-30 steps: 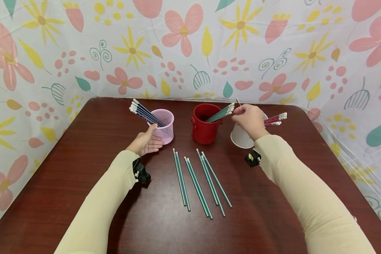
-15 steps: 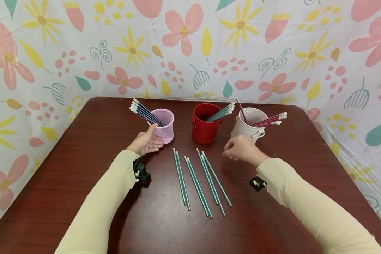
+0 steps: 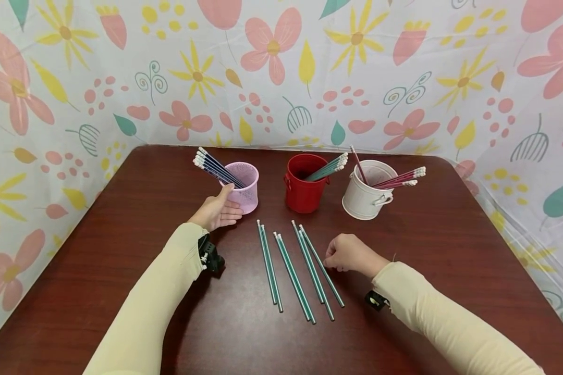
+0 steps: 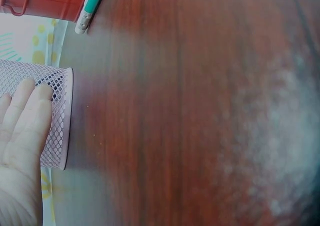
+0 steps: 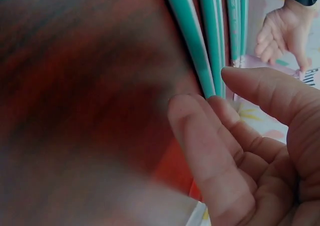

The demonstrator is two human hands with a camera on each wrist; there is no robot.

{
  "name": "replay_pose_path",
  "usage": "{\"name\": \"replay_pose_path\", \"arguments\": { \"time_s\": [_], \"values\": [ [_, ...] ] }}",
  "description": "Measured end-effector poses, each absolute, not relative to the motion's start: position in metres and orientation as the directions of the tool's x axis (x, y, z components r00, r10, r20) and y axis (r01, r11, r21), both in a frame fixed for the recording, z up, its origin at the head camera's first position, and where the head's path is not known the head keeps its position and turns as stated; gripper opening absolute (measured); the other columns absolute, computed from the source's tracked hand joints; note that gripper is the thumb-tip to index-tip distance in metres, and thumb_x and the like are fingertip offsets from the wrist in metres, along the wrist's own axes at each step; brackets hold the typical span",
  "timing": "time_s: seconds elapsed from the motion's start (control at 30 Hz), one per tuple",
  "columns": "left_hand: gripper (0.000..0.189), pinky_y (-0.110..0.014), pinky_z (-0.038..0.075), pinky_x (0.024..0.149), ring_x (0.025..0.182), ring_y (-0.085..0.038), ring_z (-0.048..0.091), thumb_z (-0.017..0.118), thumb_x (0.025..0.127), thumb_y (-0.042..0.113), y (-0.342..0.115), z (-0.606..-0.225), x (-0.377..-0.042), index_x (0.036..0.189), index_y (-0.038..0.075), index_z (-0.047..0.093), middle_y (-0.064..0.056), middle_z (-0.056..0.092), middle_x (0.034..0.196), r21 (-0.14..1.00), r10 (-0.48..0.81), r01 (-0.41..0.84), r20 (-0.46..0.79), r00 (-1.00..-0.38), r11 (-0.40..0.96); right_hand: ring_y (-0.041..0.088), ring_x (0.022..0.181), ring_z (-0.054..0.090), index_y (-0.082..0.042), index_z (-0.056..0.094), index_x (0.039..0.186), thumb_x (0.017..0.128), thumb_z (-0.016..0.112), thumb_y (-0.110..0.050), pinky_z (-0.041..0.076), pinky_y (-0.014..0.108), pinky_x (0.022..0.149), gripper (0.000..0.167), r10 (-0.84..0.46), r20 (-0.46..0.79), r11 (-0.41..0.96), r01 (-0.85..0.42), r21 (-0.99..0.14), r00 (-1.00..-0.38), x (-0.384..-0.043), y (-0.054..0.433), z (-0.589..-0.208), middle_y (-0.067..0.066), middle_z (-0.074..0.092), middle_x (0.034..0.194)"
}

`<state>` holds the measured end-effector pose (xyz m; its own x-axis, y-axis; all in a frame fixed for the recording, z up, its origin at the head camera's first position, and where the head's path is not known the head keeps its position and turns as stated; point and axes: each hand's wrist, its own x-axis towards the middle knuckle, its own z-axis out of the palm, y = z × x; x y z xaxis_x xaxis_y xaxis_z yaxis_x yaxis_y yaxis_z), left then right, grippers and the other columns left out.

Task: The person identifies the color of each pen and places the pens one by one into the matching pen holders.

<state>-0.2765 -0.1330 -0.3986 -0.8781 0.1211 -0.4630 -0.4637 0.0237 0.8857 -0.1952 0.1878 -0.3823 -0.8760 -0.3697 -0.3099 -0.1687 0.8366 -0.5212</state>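
Note:
My left hand (image 3: 218,209) rests against the pink mesh cup (image 3: 245,194), thumb at its rim and the other fingers extended along its side. In the left wrist view these straight fingers lie over the mesh. Dark blue pencils (image 3: 218,167) lean out of that cup. Beside the rightmost of several green pencils (image 3: 327,276) on the table is my right hand (image 3: 353,255). The right wrist view shows its thumb and forefinger apart, holding nothing, with the ends of green pencils (image 5: 192,41) just beyond; contact cannot be made out.
A red bucket (image 3: 304,194) with green pencils (image 3: 329,167) stands at the middle back. Right of it, a white bucket (image 3: 363,200) holds dark red pencils (image 3: 399,178), one leaning left. Patterned cloth (image 3: 272,94) hangs behind the brown table (image 3: 122,234).
My right hand has let go of a dark red pencil, which now leans in the white bucket, and has come down toward the green pencils. The left hand has stayed at the pink cup.

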Motion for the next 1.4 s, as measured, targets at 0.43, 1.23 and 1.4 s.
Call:
{"name": "replay_pose_path", "arguments": {
  "time_s": [0.43, 1.23, 1.4],
  "values": [
    [0.077, -0.04, 0.047, 0.096, 0.117, -0.038, 0.054, 0.036, 0.098, 0.053, -0.131, -0.402, -0.273, 0.133, -0.014, 0.043, -0.032, 0.049, 0.132, 0.885, 0.12, -0.465, -0.463, -0.878, 0.013, 0.01, 0.044, 0.053, -0.008, 0.064, 0.061, 0.081, 0.073, -0.013, 0.047, 0.024, 0.047, 0.023, -0.352, -0.354, 0.89, -0.192, -0.413, -0.866, -0.194, 0.177, -0.39, 0.0, 0.055, 0.048],
    [0.071, -0.038, 0.05, 0.091, 0.095, -0.027, 0.064, 0.037, 0.097, 0.05, -0.127, -0.393, -0.278, 0.127, -0.014, 0.049, -0.022, 0.062, 0.112, 0.88, 0.051, -0.471, -0.474, -0.879, 0.06, 0.018, 0.067, 0.062, 0.011, 0.054, 0.108, 0.08, 0.06, 0.008, 0.053, 0.03, 0.055, 0.029, -0.338, -0.049, 0.511, -0.139, -0.849, -0.94, -0.209, 0.191, -0.364, 0.019, 0.066, 0.083],
    [0.071, -0.035, 0.053, 0.085, 0.085, -0.023, 0.066, 0.037, 0.098, 0.05, -0.13, -0.394, -0.277, 0.127, -0.014, 0.048, -0.017, 0.064, 0.101, 0.878, 0.061, -0.475, -0.478, -0.876, 0.067, 0.032, 0.077, 0.065, 0.011, 0.045, 0.119, 0.08, 0.057, 0.013, 0.053, 0.033, 0.055, 0.041, -0.327, 0.034, 0.435, -0.182, -0.882, -0.944, -0.208, 0.191, -0.36, 0.027, 0.064, 0.089]
  ]
}}
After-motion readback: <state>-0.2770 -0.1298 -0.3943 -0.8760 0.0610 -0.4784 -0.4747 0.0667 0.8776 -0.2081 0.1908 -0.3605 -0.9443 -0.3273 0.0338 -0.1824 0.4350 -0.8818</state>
